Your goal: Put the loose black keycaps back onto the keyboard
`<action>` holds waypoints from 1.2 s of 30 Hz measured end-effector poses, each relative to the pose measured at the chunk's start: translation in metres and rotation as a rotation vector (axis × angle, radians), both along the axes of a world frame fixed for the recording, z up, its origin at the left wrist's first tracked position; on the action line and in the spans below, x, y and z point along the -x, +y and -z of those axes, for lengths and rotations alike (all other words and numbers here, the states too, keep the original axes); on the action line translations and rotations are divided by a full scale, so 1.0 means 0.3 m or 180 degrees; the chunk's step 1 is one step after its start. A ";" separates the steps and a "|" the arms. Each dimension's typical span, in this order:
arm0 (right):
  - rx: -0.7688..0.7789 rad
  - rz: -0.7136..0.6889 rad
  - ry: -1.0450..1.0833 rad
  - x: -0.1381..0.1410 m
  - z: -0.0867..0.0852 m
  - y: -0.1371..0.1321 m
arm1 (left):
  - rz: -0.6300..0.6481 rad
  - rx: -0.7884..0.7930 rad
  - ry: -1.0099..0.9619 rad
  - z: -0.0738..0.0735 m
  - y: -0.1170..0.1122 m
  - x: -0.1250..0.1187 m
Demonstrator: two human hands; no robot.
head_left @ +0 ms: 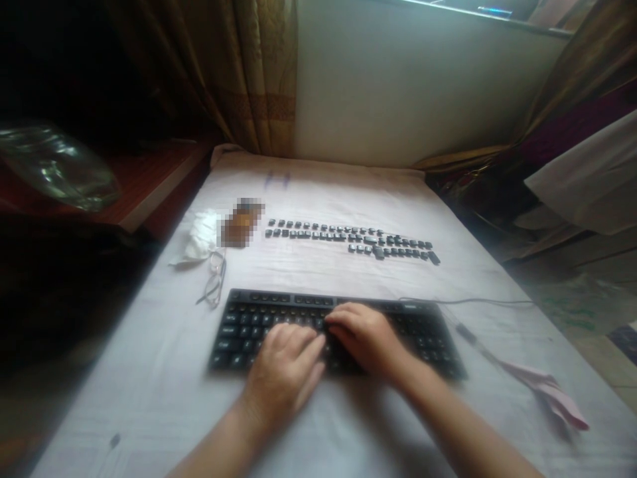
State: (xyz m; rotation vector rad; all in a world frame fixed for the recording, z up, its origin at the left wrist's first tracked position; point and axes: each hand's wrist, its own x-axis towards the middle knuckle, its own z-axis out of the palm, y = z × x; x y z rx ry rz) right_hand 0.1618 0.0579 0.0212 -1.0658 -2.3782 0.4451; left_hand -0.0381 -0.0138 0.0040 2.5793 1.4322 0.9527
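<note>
A black keyboard (233, 332) lies across the white-covered table in front of me. My left hand (288, 355) rests palm down over its left-middle keys, fingers stretched out and the thumb a little apart. Beside it, my right hand (365, 332) reaches in over the middle keys with its fingers bent and drawn together. Anything small between those fingertips is hidden from view. Beyond the keyboard, loose black keycaps (318, 235) are laid out in rows. Both hands are slightly blurred.
Left of the keycaps lie a pixelated brown item (241, 226), crumpled white tissue (202, 236) and eyeglasses (215, 282). A cable (478, 301) runs right, near a tool with a dark part (466, 333) and pink cloth (547, 388). A glass jar (64, 172) lies on a wooden surface at left.
</note>
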 end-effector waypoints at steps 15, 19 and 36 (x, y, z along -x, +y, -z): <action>0.1096 0.0478 0.0668 -0.008 -0.046 0.012 | -0.0003 0.0048 -0.0112 -0.024 0.004 -0.003; 0.0862 0.0470 0.0550 -0.005 -0.038 0.017 | -0.0214 -0.0013 -0.0066 -0.042 0.023 0.003; 0.0078 0.0044 -0.0239 0.037 0.002 0.058 | -0.0485 0.0182 0.0071 -0.060 0.099 0.044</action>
